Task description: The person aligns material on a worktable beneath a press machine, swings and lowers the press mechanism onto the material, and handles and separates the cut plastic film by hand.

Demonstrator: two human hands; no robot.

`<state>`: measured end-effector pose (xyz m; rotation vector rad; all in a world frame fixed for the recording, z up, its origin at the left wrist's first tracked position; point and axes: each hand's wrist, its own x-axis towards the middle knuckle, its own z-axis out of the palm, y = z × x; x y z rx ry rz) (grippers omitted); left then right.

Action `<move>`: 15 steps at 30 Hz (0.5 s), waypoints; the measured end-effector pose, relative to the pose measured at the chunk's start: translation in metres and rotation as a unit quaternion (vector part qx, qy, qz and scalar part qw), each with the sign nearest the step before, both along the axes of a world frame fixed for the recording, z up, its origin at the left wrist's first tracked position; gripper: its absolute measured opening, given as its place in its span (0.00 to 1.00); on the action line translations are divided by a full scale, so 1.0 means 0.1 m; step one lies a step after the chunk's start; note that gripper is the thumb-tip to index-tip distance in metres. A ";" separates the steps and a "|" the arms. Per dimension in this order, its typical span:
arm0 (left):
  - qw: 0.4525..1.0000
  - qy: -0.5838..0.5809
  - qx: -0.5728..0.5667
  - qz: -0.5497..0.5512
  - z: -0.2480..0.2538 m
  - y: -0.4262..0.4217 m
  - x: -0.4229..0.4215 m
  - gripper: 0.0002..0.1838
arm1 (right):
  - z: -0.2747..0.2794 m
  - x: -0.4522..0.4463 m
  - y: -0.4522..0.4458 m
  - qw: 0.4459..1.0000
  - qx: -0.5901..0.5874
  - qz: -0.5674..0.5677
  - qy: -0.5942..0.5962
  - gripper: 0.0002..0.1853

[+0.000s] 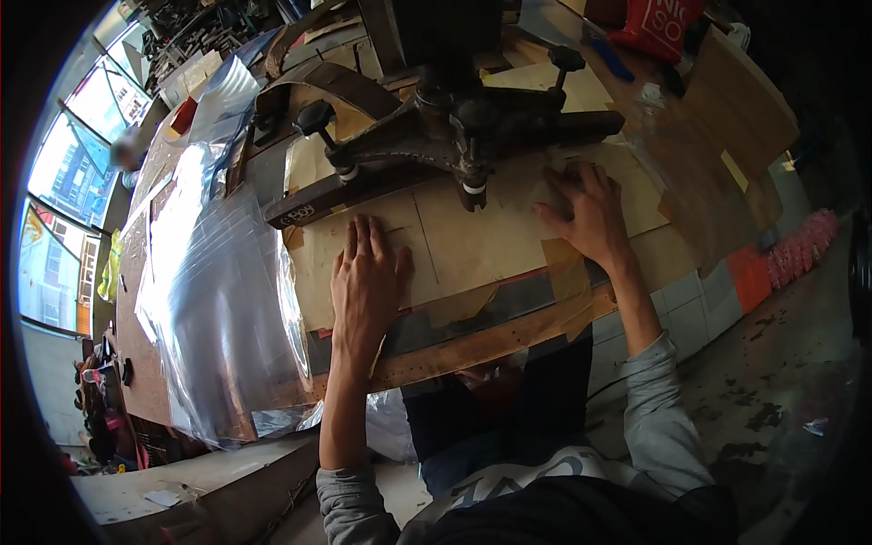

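My left hand [366,277] lies flat on a pale tan board [468,241], its fingers stretched toward a dark metal bar [363,195] of a machine. On the board's right part rests my right hand [590,211], fingers apart and slightly bent, holding nothing. Between and beyond the hands stands the machine's dark head [454,118], with black knobs on either side and a bolt tip near the board. Brown tape [568,282] covers part of the board's front edge. A thin dark line crosses the board between my hands.
Clear plastic sheets [222,309] cover the table's left side. Brown paper [740,109] and a red bag [658,27] are at the right. A pink bundle [804,245] stands beyond the table's right edge. A person [127,156] is at the far left near the windows.
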<state>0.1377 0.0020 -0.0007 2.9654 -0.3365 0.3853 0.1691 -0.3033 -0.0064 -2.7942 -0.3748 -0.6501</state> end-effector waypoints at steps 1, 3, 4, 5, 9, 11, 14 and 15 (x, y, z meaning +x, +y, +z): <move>1.000 0.002 -0.002 0.000 0.01 0.00 0.00 0.31 | 0.00 0.00 0.00 1.000 0.000 -0.001 0.002 0.27; 1.000 0.004 -0.003 0.001 0.01 0.00 0.00 0.31 | 0.01 0.00 0.01 1.000 0.001 -0.003 0.006 0.28; 1.000 0.005 -0.003 0.001 0.00 0.00 0.01 0.31 | 0.01 -0.01 0.01 1.000 0.005 0.000 0.007 0.28; 1.000 0.005 -0.003 0.000 0.00 0.00 0.01 0.31 | 0.02 -0.01 0.01 1.000 0.009 0.003 0.008 0.28; 1.000 0.007 -0.001 0.002 0.02 0.00 0.01 0.31 | -0.01 0.00 -0.01 1.000 0.011 0.012 -0.009 0.28; 1.000 0.006 -0.002 0.001 0.03 -0.01 0.00 0.31 | -0.01 0.00 0.00 1.000 0.020 0.011 -0.005 0.27; 1.000 0.000 -0.002 -0.003 0.00 0.01 0.01 0.31 | 0.02 -0.01 0.01 1.000 0.027 0.011 0.000 0.27; 1.000 0.001 -0.002 -0.003 0.00 0.01 0.01 0.31 | 0.03 -0.01 0.01 1.000 0.028 0.010 0.002 0.27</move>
